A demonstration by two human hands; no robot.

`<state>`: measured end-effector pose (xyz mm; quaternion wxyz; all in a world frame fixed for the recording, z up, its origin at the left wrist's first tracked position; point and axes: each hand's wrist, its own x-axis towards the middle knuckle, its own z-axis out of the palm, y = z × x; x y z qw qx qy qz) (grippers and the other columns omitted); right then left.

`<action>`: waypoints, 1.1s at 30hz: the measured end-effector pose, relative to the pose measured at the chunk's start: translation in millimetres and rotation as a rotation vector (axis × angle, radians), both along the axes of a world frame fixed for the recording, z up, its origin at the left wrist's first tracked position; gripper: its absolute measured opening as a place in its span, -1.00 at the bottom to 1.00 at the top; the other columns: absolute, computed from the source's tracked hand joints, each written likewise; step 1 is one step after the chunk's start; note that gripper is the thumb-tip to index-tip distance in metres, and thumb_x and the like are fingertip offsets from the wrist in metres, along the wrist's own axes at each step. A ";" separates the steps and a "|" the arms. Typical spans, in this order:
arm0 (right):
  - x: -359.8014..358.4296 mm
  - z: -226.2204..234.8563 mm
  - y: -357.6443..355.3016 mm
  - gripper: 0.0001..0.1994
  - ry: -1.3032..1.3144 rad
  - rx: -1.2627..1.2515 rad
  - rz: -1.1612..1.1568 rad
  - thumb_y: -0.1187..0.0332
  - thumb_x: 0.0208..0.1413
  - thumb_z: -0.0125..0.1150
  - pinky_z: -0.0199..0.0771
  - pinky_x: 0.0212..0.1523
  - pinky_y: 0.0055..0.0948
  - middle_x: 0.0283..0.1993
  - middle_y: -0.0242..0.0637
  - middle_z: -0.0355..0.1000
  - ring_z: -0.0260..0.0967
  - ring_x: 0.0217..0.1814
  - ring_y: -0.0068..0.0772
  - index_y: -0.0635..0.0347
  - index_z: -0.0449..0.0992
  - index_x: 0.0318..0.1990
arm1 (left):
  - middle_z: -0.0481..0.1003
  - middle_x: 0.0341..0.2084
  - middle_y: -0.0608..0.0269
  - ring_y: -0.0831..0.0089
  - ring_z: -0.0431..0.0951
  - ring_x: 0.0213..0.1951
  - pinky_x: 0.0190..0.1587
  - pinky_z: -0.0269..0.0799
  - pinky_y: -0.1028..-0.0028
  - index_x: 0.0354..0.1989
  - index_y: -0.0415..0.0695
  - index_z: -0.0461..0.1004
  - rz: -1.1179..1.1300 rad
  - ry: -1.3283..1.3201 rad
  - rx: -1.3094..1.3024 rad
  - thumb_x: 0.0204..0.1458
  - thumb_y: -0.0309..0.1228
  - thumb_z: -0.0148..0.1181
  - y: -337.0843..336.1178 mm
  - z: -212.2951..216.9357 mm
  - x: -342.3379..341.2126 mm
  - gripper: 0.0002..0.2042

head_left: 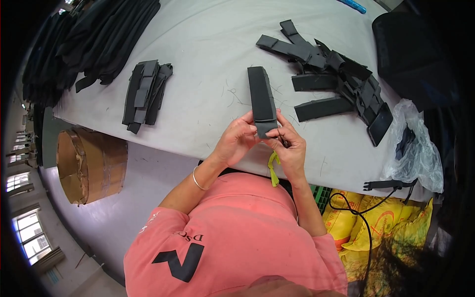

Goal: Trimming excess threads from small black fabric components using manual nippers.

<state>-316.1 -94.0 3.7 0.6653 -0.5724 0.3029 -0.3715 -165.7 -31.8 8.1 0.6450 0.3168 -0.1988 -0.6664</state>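
Observation:
A long black padded fabric strip (261, 94) stands out over the table in front of me, its near end between my two hands. My left hand (237, 141) pinches the left side of that end, where a greyish flap (266, 129) folds over. My right hand (289, 148) grips the right side, thumb on the flap. A small dark tool (282, 140) sits among the right fingers; its kind is mostly hidden. Below it hangs a yellow-green strip of cloth (273, 169). Similar strips form a loose pile (341, 79) to the right and a neat stack (144, 95) to the left.
Dark fabric pieces (99, 37) are heaped at the table's far left. A cardboard box (101, 166) stands on the floor at left. On the right are a clear plastic bag (415, 148), a black buckle strap (388, 185) and yellow sacks (381, 222). Loose threads lie on the white tabletop (208, 64).

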 end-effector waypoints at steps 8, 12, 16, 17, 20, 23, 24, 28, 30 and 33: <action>-4.4 0.8 2.2 -0.71 0.256 -0.283 -0.102 0.64 -0.28 0.21 0.34 -0.36 -0.56 -0.14 -0.31 0.34 0.35 -0.36 -0.55 0.09 0.61 -0.34 | 0.34 0.11 0.01 0.35 0.47 0.00 0.06 0.43 0.38 0.19 -0.30 0.18 0.070 -0.036 0.019 0.09 -0.51 -0.06 -4.3 12.4 -6.6 -0.56; -4.5 27.6 -3.5 -0.74 0.312 -0.344 -0.045 0.54 -0.12 0.25 0.35 -0.35 -0.57 -0.23 -0.36 0.31 0.33 -0.37 -0.54 0.06 0.59 -0.21 | 0.49 -0.16 0.19 0.52 0.50 -0.18 -0.12 0.46 0.52 0.05 -0.27 0.32 0.166 -0.191 0.080 0.16 -0.51 -0.03 -1.6 -2.8 -5.5 -0.71; 0.7 33.5 -5.8 -0.74 0.320 -0.394 -0.086 0.45 0.01 0.25 0.34 -0.41 -0.54 -0.29 -0.36 0.31 0.32 -0.41 -0.51 0.03 0.56 -0.10 | 0.50 -0.34 0.33 0.63 0.48 -0.30 -0.23 0.41 0.62 -0.05 -0.27 0.41 0.217 -0.303 0.063 0.16 -0.50 0.00 -1.8 -6.1 -7.2 -0.78; 1.7 32.1 -5.5 -0.74 0.320 -0.394 -0.087 0.45 0.01 0.25 0.34 -0.41 -0.54 -0.29 -0.36 0.31 0.32 -0.41 -0.51 0.03 0.56 -0.10 | 0.50 -0.34 0.33 0.63 0.48 -0.30 -0.23 0.41 0.62 -0.05 -0.27 0.41 0.217 -0.303 0.062 0.16 -0.50 0.00 -1.9 -7.9 -8.2 -0.78; 6.4 26.6 -4.1 -0.76 0.422 -0.566 -0.103 0.44 0.00 0.24 0.32 -0.47 -0.51 -0.30 -0.36 0.33 0.33 -0.45 -0.49 0.02 0.57 -0.13 | 0.49 -0.33 0.37 0.69 0.44 -0.31 -0.26 0.38 0.64 -0.08 -0.27 0.42 0.273 -0.348 0.079 0.16 -0.50 0.00 -2.2 -11.7 -11.0 -0.80; 11.0 24.1 -3.8 -0.78 0.415 -0.609 -0.130 0.43 -0.01 0.24 0.31 -0.51 -0.49 -0.30 -0.36 0.33 0.33 -0.50 -0.46 0.01 0.58 -0.16 | 0.48 -0.34 0.42 0.73 0.41 -0.33 -0.28 0.37 0.65 -0.12 -0.26 0.44 0.263 -0.415 0.063 0.16 -0.50 0.00 -2.1 -10.2 -12.9 -0.82; 12.0 22.5 -4.3 -0.79 0.404 -0.611 -0.133 0.43 -0.01 0.25 0.31 -0.52 -0.49 -0.30 -0.37 0.33 0.34 -0.51 -0.46 0.00 0.58 -0.17 | 0.49 -0.34 0.41 0.72 0.42 -0.32 -0.28 0.37 0.65 -0.12 -0.25 0.44 0.259 -0.435 0.061 0.16 -0.49 0.01 -1.7 -10.9 -13.3 -0.82; 10.9 12.7 -7.7 -0.81 0.403 -0.628 -0.115 0.45 -0.01 0.24 0.33 -0.51 -0.47 -0.30 -0.37 0.33 0.37 -0.51 -0.46 0.01 0.58 -0.20 | 0.49 -0.37 0.39 0.71 0.42 -0.33 -0.28 0.38 0.65 -0.13 -0.26 0.44 0.216 -0.432 0.060 0.16 -0.47 0.02 -0.2 -5.0 -15.4 -0.83; 9.6 17.4 -7.9 -0.80 0.369 -0.546 -0.120 0.45 -0.03 0.25 0.35 -0.48 -0.46 -0.31 -0.37 0.33 0.37 -0.49 -0.44 0.01 0.58 -0.20 | 0.50 -0.38 0.38 0.71 0.42 -0.34 -0.29 0.38 0.64 -0.13 -0.26 0.44 0.206 -0.417 0.072 0.16 -0.47 0.02 -0.1 -5.5 -14.9 -0.82; 8.4 28.5 -10.1 -0.80 0.356 -0.473 -0.125 0.45 -0.05 0.27 0.38 -0.42 -0.45 -0.34 -0.36 0.31 0.37 -0.45 -0.42 0.01 0.58 -0.21 | 0.50 -0.40 0.38 0.71 0.42 -0.35 -0.30 0.37 0.64 -0.13 -0.27 0.44 0.231 -0.450 0.058 0.16 -0.46 0.02 -3.1 -7.7 -14.4 -0.82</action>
